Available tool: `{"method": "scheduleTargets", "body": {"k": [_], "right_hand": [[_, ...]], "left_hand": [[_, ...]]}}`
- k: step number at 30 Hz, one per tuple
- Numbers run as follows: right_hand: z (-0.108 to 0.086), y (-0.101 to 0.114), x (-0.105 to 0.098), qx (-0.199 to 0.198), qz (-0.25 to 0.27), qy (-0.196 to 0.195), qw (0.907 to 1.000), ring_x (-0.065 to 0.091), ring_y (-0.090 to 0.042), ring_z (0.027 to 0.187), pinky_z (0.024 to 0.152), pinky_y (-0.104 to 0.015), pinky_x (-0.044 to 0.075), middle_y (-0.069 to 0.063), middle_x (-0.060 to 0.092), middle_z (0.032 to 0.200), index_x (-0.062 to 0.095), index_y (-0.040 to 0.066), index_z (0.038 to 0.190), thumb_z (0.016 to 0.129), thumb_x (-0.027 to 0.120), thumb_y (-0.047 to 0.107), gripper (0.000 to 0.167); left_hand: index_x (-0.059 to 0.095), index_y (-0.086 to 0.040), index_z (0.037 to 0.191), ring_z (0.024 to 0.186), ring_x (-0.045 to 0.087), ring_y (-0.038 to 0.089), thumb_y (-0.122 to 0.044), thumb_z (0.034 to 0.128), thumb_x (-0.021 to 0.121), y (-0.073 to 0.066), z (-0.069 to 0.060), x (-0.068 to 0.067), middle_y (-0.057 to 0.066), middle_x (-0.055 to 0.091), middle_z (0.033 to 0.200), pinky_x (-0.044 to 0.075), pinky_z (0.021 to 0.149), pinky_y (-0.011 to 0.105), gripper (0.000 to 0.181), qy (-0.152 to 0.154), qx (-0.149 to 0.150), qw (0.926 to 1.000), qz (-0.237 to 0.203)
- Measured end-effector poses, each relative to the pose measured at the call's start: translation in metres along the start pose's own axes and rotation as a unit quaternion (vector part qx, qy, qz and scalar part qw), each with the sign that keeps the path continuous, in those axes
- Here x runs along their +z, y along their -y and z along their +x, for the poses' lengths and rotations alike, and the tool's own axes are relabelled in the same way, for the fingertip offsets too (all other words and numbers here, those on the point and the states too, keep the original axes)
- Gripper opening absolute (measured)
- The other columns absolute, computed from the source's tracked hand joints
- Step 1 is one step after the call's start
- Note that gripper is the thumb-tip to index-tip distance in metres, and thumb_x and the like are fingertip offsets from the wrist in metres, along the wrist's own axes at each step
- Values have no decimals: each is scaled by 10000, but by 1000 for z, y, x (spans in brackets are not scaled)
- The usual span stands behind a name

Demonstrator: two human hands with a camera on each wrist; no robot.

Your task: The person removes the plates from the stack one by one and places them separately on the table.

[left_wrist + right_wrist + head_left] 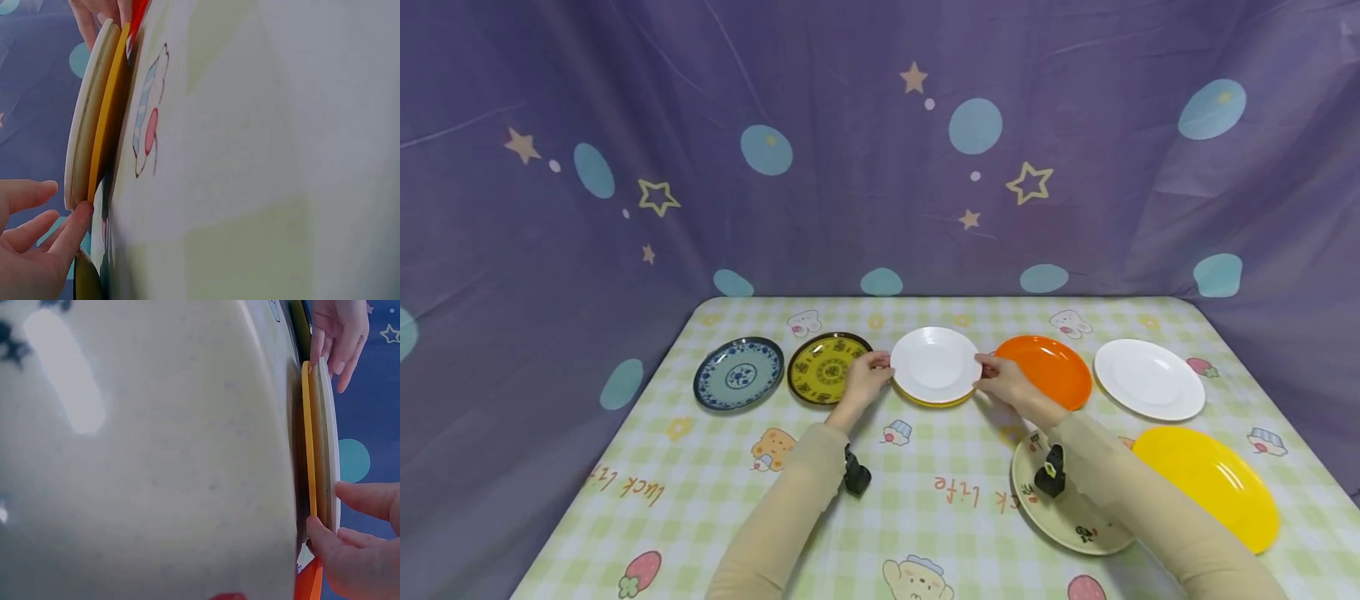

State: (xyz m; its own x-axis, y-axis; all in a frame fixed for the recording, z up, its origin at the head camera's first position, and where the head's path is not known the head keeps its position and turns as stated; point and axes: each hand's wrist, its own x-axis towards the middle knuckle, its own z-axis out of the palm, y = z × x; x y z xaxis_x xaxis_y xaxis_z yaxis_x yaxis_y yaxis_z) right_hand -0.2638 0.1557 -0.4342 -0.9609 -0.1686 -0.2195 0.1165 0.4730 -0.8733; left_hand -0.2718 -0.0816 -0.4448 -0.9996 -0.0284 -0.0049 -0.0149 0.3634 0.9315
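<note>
A white plate [936, 363] lies on a yellow plate [929, 403], whose rim shows just below it at the table's back middle. From the left side, my left hand [864, 380] holds the edge of the white plate; in the left wrist view one fingertip touches the rims and another finger stands a little clear. Opposite, my right hand [1006, 382] grips the right edge. The right wrist view shows fingertips [317, 528] at the yellow rim and another at the white rim.
Left stand a blue-patterned plate [741, 375] and an olive plate [823, 369]. Right are an orange plate [1051, 371], a white oval plate [1148, 380] and a large yellow plate [1210, 483]. A cream plate [1078, 525] lies under my right forearm. A purple curtain [850, 217] hangs behind.
</note>
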Motion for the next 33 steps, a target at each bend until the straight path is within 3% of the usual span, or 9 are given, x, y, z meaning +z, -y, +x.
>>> {"method": "scheduleTargets", "body": {"k": [5,12,18,26,33], "right_hand": [[0,0,0,68,31,7,10000,318,-305,1250,1007,-386,335,-227,304,1372,311,-61,1333,839,560,12,558],[13,-18,-1,-242,118,55,9996,389,-242,1217,959,-331,406,-180,372,1352,374,-16,1320,796,648,107,604],[3,-4,-1,-36,-4,13,10000,328,-309,1244,1002,-386,341,-230,314,1366,324,-68,1324,832,574,22,559],[1,0,-1,-20,-25,-37,10000,341,-308,1236,1003,-384,341,-237,316,1361,323,-73,1322,833,564,2,550],[3,-3,1,-85,-19,-63,9999,355,-320,1224,990,-392,357,-252,323,1350,331,-86,1312,819,568,-21,550]], "left_hand": [[575,63,1084,834,593,249,22,778,599,0,2,2,180,602,960,539,677,230,309,-83,67,9997,217],[598,48,1065,714,578,166,-5,765,634,-1,4,5,139,608,901,532,594,198,306,-137,26,9981,605],[621,31,1040,657,525,116,-27,745,666,-4,5,6,101,599,838,518,566,182,305,-233,-43,9964,809],[623,62,1007,684,564,157,3,718,679,-5,5,8,122,605,811,533,569,190,300,-334,-35,9972,671],[608,77,1021,682,576,172,44,707,668,-4,5,10,141,599,813,539,563,206,322,-310,-170,9989,302]]}}
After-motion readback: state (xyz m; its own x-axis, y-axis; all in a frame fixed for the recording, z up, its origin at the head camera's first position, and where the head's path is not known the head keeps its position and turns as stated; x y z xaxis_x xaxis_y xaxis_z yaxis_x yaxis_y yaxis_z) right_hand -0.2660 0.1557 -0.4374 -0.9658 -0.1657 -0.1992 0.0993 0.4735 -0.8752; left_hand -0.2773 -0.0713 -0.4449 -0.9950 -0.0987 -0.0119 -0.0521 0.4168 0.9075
